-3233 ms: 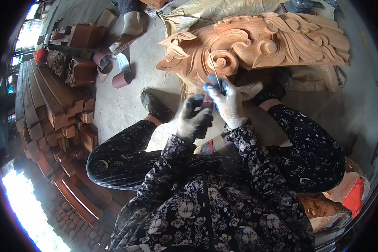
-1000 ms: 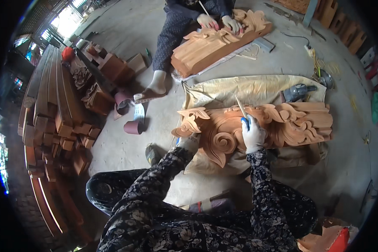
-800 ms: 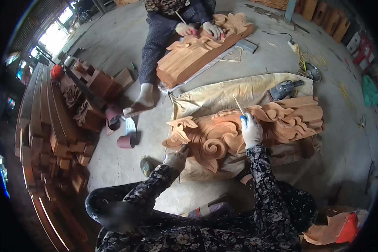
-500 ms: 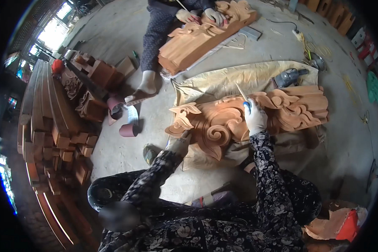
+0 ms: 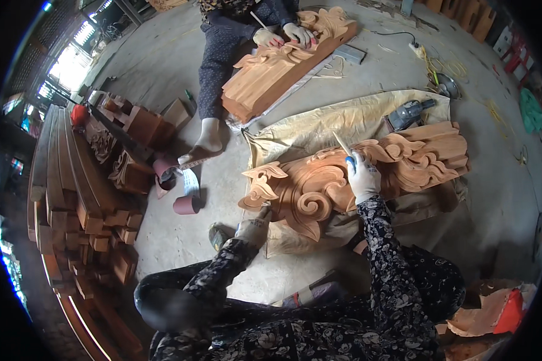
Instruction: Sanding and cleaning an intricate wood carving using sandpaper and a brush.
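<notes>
A carved reddish-brown wooden panel (image 5: 314, 207) with scrolls and leaves lies on a crumpled tan cloth (image 5: 295, 135) on the floor. My right hand (image 5: 364, 179), in a white glove, is closed around a pale, slender stick-like tool (image 5: 342, 143) above the panel's middle. Something blue shows at the fingers; the tool's working end is hidden. At the panel's left end my gloved left hand (image 5: 253, 228) grips the edge below a carved leaf (image 5: 262, 188). Its fingertips are partly hidden.
A blue-grey power tool (image 5: 411, 114) rests on the cloth's far right. Across from me, a person's gloved hands (image 5: 283, 37) work on another carved panel (image 5: 265, 90). Stacked timber (image 5: 72, 174) stands left, near a curled abrasive strip (image 5: 186, 204). A yellow cord (image 5: 430, 63) lies far right.
The whole view has shifted, so the panel and both hands sit lower in the picture. Both hands keep their holds; the stick-like tool stays over the panel's middle.
</notes>
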`<state>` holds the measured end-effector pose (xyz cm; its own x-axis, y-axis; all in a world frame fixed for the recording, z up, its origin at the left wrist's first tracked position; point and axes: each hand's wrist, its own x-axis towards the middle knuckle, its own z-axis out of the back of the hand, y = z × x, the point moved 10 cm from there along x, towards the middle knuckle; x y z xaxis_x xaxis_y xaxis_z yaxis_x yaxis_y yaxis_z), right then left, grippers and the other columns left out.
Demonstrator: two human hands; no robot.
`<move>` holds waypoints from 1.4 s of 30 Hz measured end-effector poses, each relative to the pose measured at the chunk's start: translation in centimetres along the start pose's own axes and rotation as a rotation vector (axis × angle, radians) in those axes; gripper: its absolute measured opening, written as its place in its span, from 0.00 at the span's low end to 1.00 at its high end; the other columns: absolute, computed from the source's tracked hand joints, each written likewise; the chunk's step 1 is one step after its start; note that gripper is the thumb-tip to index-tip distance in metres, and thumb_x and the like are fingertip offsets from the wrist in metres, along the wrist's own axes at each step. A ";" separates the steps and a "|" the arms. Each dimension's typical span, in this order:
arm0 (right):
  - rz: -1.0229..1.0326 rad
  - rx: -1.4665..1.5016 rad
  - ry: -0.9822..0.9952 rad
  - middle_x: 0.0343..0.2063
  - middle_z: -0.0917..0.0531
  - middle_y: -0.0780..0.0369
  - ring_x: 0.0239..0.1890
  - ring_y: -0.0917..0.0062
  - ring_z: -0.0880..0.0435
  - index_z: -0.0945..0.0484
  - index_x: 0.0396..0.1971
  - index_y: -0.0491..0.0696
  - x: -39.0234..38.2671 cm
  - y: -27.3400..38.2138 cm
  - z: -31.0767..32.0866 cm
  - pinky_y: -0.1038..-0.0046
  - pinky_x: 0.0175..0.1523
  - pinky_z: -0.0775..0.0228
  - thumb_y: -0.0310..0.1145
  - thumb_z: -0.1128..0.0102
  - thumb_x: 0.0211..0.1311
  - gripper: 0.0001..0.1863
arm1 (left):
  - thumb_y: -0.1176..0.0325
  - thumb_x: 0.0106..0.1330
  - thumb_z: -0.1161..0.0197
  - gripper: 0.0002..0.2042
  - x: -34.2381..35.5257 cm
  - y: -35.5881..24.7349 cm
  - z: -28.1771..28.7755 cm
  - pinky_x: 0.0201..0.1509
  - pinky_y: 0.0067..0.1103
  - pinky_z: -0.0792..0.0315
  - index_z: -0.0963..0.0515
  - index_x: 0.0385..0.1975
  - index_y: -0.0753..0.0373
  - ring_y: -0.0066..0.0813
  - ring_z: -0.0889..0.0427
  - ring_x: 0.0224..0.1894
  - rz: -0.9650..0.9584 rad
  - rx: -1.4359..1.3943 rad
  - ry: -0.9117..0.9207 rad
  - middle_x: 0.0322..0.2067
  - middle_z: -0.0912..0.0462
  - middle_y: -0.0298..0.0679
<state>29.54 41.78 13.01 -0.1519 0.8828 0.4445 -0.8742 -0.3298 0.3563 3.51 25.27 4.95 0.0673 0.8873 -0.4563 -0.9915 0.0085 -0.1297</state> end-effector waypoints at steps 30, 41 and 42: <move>0.050 -0.193 -0.028 0.23 0.19 0.62 0.21 0.65 0.19 0.22 0.39 0.59 -8.1 -4.9 -10.1 0.64 0.24 0.27 0.48 0.46 0.61 0.13 | 0.72 0.63 0.57 0.25 3.2 -0.1 -10.4 0.49 0.37 0.26 0.39 0.62 0.49 0.49 0.22 0.48 -0.050 -0.277 -0.122 0.65 0.40 0.36; 0.056 -0.241 -0.072 0.25 0.18 0.61 0.22 0.67 0.18 0.22 0.42 0.59 -5.8 -2.5 -9.5 0.65 0.25 0.27 0.49 0.49 0.62 0.15 | 0.77 0.61 0.56 0.24 3.3 -0.1 -8.5 0.49 0.34 0.26 0.36 0.60 0.59 0.45 0.21 0.47 -0.054 -0.088 -0.127 0.62 0.37 0.44; 0.047 -0.229 0.012 0.25 0.18 0.61 0.22 0.67 0.18 0.22 0.42 0.59 -5.8 -2.8 -10.5 0.65 0.25 0.27 0.49 0.49 0.62 0.15 | 0.77 0.61 0.56 0.24 3.8 -0.7 -8.4 0.49 0.34 0.26 0.36 0.60 0.59 0.45 0.21 0.47 -0.075 -0.074 -0.116 0.62 0.37 0.44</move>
<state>28.02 41.08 0.77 -0.1989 0.8727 0.4458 -0.9478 -0.2870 0.1389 5.42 24.78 -4.04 0.1237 0.9329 -0.3383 -0.9730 0.0470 -0.2259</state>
